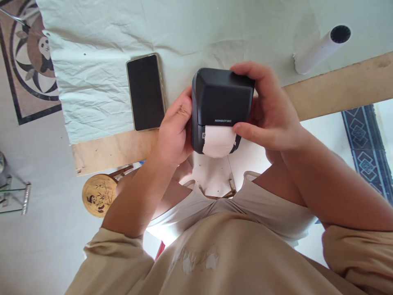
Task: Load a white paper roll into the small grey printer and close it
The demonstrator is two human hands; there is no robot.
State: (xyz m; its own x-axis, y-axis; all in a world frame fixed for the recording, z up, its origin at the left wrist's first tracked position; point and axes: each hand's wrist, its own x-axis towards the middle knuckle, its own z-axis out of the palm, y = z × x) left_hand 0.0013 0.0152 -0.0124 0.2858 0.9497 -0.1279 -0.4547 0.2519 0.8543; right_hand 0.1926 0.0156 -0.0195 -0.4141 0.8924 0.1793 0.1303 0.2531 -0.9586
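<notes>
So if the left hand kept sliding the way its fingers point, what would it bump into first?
The left hand already presses on the side of the black printer, fingers pointing up the table. Sliding on alongside it, it would probably meet only the pale cloth; the phone lies off to its side, though depth is hard to judge.

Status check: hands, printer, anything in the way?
Left hand and right hand both gripping the label printer. Right thumb on paper roll. Phone beside, clear.
</notes>
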